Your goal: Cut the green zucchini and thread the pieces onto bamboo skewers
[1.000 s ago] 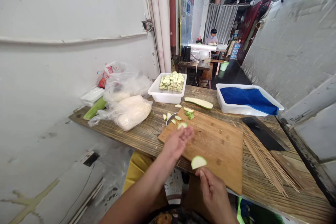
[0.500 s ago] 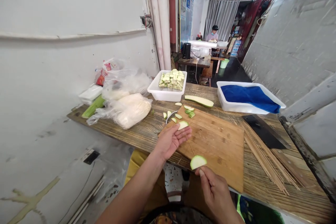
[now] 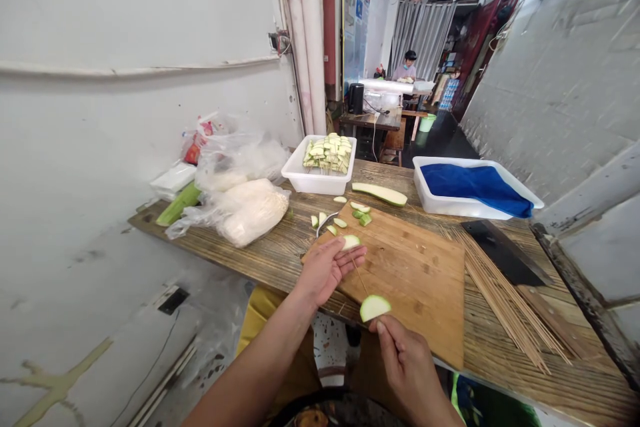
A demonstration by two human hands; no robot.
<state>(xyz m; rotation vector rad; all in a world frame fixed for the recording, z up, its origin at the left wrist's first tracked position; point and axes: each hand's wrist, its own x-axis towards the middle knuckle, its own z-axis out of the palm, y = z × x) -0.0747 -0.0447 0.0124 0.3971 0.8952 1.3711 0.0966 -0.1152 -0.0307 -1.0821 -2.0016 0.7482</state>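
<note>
My left hand [image 3: 325, 269], palm up over the near left part of the cutting board [image 3: 420, 273], pinches a half-round zucchini slice [image 3: 351, 241] between thumb and fingers. Closer to me, my right hand [image 3: 407, 355] is closed around the lower end of a thin skewer [image 3: 359, 276]. Threaded on that skewer, just ahead of the right fingers, is another zucchini half-slice [image 3: 375, 307]. The skewer's upper end reaches the left fingers; whether its tip touches the held slice I cannot tell. Loose zucchini pieces [image 3: 340, 222] lie around the board's far left corner.
Skewered slices fill a white tub [image 3: 316, 183] behind the board, near a long zucchini piece [image 3: 380, 193]. To the right are bare skewers [image 3: 505, 300], a cleaver [image 3: 503, 253] and a tray with blue cloth [image 3: 470, 180]. Plastic bags [image 3: 255, 210] sit left. A person [image 3: 407, 67] sits far back.
My right hand has shifted slightly up and left, bringing the skewer and its slice a little nearer my left hand. The left hand has moved slightly right, still pinching its slice.
</note>
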